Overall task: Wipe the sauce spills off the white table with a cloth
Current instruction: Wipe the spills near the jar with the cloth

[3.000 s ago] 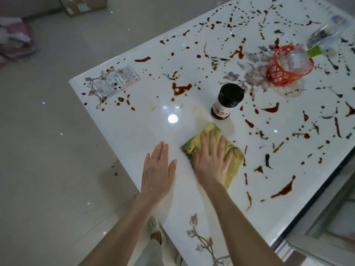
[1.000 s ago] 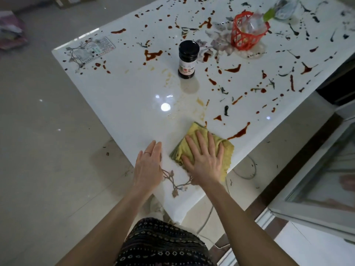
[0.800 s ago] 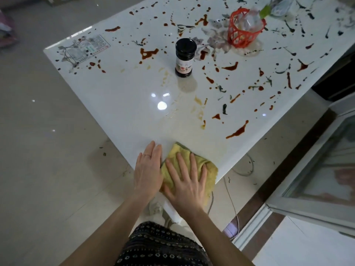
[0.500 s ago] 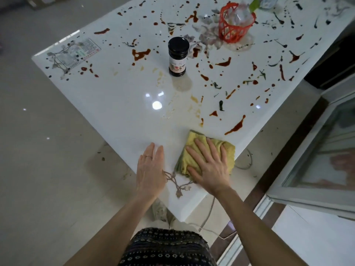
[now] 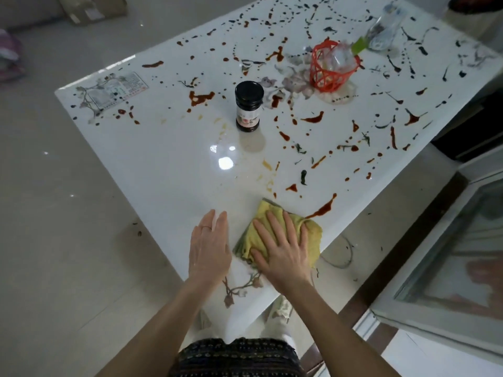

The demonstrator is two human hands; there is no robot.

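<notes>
The yellow cloth is laid crumpled on the near corner of the white table, close to the table's right-hand edge. It is covered and pressed flat by the right hand, whose fingers are held straight and spread apart across it. A long red-brown sauce streak is seen just beyond the cloth's far right corner, touching or nearly touching it. The left hand is rested palm down on the bare table just beside the cloth, its fingers straight and pressed together; nothing is held by it.

Faint yellowish smears are spread between the cloth and a dark jar, which stands upright further back. Red-brown and dark sauce spills are scattered over the far and right parts of the table. A red basket is set well behind the jar, with a clear bottle lying beyond it.
</notes>
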